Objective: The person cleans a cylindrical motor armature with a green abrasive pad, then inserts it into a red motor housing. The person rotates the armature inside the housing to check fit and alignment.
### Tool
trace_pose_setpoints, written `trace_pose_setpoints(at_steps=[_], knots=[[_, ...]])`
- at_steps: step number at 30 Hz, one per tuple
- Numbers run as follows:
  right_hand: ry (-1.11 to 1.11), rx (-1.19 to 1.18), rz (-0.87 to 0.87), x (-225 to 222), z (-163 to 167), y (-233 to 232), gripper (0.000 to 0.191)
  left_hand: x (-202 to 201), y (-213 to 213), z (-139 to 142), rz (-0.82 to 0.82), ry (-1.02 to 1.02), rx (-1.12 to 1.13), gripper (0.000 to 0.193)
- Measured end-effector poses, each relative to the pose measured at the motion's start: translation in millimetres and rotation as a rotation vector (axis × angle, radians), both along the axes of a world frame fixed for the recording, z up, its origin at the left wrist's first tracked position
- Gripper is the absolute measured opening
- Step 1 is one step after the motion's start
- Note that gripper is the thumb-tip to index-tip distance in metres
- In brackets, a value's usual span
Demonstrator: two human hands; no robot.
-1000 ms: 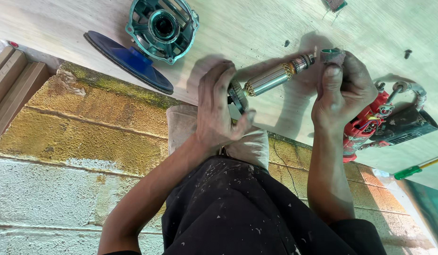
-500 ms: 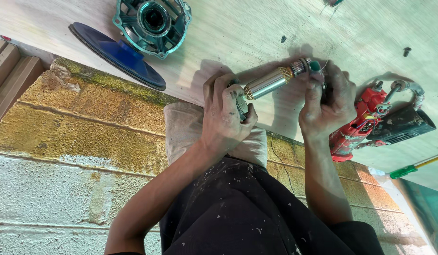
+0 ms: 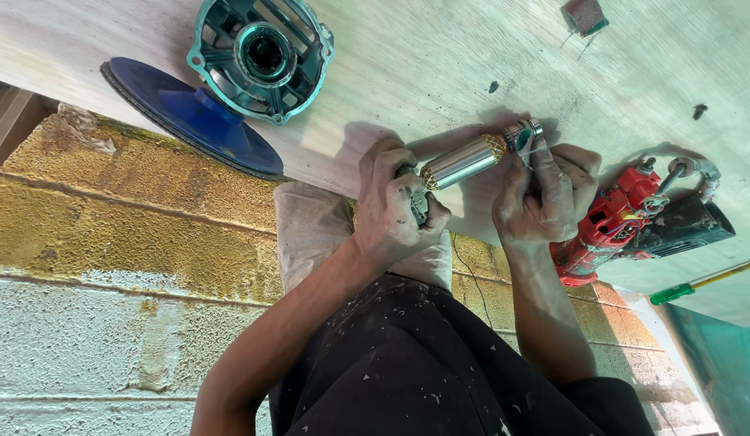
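Motor armature [image 3: 465, 160] held above the pale board [image 3: 407, 56]; left hand [image 3: 397, 211] clamps its lower end, right hand [image 3: 544, 198] pinches the top; looks heavy, rigid, smooth-sided; grip the ends, spare the windings

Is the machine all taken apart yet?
Partly. The teal housing and blue disc already lie loose on the board. The left hand and right hand grip the metal rotor. The red tool part lies untouched.
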State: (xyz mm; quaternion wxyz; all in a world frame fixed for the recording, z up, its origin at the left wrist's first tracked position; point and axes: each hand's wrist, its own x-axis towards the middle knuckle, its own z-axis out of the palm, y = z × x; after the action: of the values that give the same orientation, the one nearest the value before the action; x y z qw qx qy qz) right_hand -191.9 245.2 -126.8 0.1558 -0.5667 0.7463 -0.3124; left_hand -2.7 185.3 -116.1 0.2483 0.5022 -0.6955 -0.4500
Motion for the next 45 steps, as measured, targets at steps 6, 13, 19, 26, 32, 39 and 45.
trace_pose_setpoints(at_steps=[6,13,19,26,32,39,45], knots=[[0.020,0.016,0.021,0.7,11.5,-8.2,0.025,-1.8,-0.3,-1.4,0.008,-0.014,-0.064,0.052],[0.016,0.172,0.038,-0.7,24.6,-18.6,0.024,-4.0,-4.2,3.0,0.003,0.009,-0.089,0.048],[0.024,0.241,0.081,-3.3,34.6,-29.3,0.026,-2.1,-0.2,-1.1,-0.018,0.007,-0.131,0.047],[0.041,0.280,0.120,-7.2,41.1,-43.3,0.026,0.7,16.6,-11.1,-0.076,-0.077,-0.209,0.043],[0.098,0.318,0.177,-2.3,35.2,-51.8,0.028,3.9,20.1,-11.8,-0.069,-0.082,-0.262,0.042],[0.037,0.367,0.022,3.8,55.4,-39.0,0.022,4.1,12.7,-7.8,-0.053,-0.076,-0.272,0.041],[0.072,0.323,0.125,-10.5,35.8,-23.4,0.022,5.9,15.1,-7.1,-0.089,-0.070,-0.302,0.040]])
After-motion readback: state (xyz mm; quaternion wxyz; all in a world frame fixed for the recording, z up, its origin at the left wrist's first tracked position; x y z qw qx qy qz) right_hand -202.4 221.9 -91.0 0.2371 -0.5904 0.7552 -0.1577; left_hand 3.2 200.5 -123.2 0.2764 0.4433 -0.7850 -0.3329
